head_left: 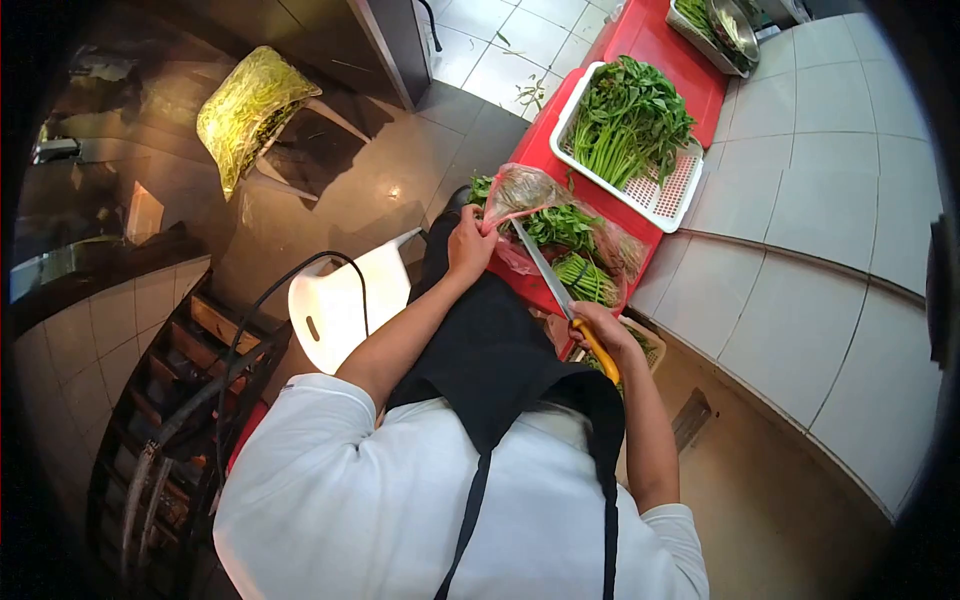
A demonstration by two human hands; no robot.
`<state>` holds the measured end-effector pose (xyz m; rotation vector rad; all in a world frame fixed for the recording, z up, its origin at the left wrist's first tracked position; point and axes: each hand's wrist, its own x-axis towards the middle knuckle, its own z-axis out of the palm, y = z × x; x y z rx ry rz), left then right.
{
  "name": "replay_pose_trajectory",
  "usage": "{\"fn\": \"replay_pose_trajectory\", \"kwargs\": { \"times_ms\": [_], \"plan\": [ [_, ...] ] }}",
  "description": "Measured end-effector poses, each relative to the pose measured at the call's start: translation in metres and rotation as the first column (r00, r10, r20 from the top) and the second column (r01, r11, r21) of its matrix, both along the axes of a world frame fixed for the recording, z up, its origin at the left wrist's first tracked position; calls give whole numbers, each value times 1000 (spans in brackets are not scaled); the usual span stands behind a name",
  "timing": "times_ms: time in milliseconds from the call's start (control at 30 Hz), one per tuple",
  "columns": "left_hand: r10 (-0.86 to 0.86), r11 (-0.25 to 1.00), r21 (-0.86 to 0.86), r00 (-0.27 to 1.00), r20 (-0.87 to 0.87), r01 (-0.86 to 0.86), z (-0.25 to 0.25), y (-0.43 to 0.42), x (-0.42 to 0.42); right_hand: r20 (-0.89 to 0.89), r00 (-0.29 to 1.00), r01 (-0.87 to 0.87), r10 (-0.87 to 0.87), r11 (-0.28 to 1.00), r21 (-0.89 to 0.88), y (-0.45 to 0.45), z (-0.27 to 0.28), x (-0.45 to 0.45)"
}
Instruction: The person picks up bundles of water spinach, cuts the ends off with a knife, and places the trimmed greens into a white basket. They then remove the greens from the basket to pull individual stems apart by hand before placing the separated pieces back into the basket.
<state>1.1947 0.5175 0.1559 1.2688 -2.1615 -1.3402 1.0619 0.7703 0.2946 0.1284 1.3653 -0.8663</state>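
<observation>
My right hand (607, 330) is wrapped round the orange handle of a long knife (542, 265). Its blade slants up and left over a thin pinkish plastic bag (526, 188). Fingers of my left hand (470, 245) pinch the near left edge of that bag. Leafy greens (562, 226) show inside the bag opening, and a bundle of green stems (584, 278) lies nearer my right hand. The blade tip is close to the bag's edge; whether it touches the plastic I cannot tell.
A white basket (680, 205) of long-stemmed greens (630, 125) stands on the red table (655, 45), beside the tiled wall (770, 210). Another container (715, 45) sits farther back. A white chair (335, 310) is at my left, and a stuffed plastic bag (250, 110) rests on a stool beyond it.
</observation>
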Motion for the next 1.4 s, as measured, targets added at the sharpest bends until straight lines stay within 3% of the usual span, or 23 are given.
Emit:
{"fn": "replay_pose_trajectory", "kwargs": {
  "times_ms": [67, 100, 167, 233, 367, 433, 467, 500, 533, 567, 600, 667, 700, 767, 833, 933, 1033, 1067, 1133, 1200, 1267, 1333, 1400],
  "plan": [
    [-67, 994, -81, 998, 9, 67, -4, -3, -2, -138, 981, -142, 138, 990, -23, -3, 20, 3],
    [-94, 987, -126, 995, 36, 98, -5, -5, -4, -350, 888, -286, 299, 954, 89, 0, 22, 7],
    [-145, 963, -214, 985, 96, 163, -5, -8, -6, -564, 694, -410, 447, 890, 201, 12, 17, 15],
    [-118, 951, -276, 989, 88, 138, 3, -14, -7, -555, 796, -236, 244, 968, 86, 12, -3, 14],
    [-102, 953, -284, 995, 25, 105, 4, -17, -11, -261, 913, 271, -313, 945, -186, -49, -54, 10],
    [-110, 993, -39, 993, 53, 112, -4, -10, -15, -88, 857, 490, -507, 857, -160, -86, -67, 8],
    [-144, 978, 178, 968, 206, 108, 32, -9, -18, 57, 831, 555, -553, 820, -142, -112, -92, 1],
    [-176, 974, 179, 959, 221, 137, 24, -5, -22, 195, 785, 613, -588, 783, -104, -139, -110, -5],
    [-110, 990, 115, 969, 219, 87, 13, -2, -24, 202, 758, 643, -620, 762, -74, -158, -125, -9],
    [-29, 977, 212, 998, 50, 17, 25, -5, -23, 309, 686, 716, -659, 688, -120, -182, -129, -11],
    [-85, 927, 374, 990, 110, 38, 27, -10, -24, 399, 718, 657, -570, 745, -118, -190, -136, -26],
    [-87, 944, 315, 996, -33, 93, -36, -6, -22, 307, 763, 612, -568, 789, -60, -206, -142, -48],
    [-163, 879, 436, 981, -104, 192, -54, -14, -17, 236, 749, 636, -619, 771, 6, -203, -194, -56],
    [-113, 775, 534, 906, -409, 338, -63, -16, -24, 184, 814, 570, -551, 820, -63, -193, -215, -64],
    [-239, 845, 437, 949, -205, 307, -25, -23, -35, 334, 790, 578, -514, 806, -127, -181, -276, -78],
    [-420, 835, 343, 901, -111, 431, 26, -41, -30, 340, 725, 661, -599, 744, -96, -188, -261, -68],
    [-586, 770, 277, 809, -50, 575, 53, -48, -21, -202, 627, 760, -752, 648, -54, -206, -252, -55],
    [-562, 795, 194, 818, -118, 574, 16, -36, -18, -304, 746, 591, -592, 800, -106, -203, -218, -53],
    [-540, 834, 133, 841, 3, 535, 34, -38, -16, -463, 856, 209, -232, 973, -101, -205, -150, -63],
    [-503, 864, -23, 864, 30, 503, 31, -30, -14, -431, 884, 157, -178, 984, -83, -197, -136, -66],
    [-576, 810, -140, 817, -7, 570, 21, -25, -15, -231, 841, 484, -489, 871, -80, -192, -159, -70],
    [-583, 794, -176, 811, 53, 582, 7, -21, -24, -90, 737, 658, -670, 741, -134, -175, -244, -84],
    [-558, 806, -103, 806, 197, 583, -21, 1, -37, -14, 673, 717, -740, 656, -237, -202, -192, -56]
  ]
}}
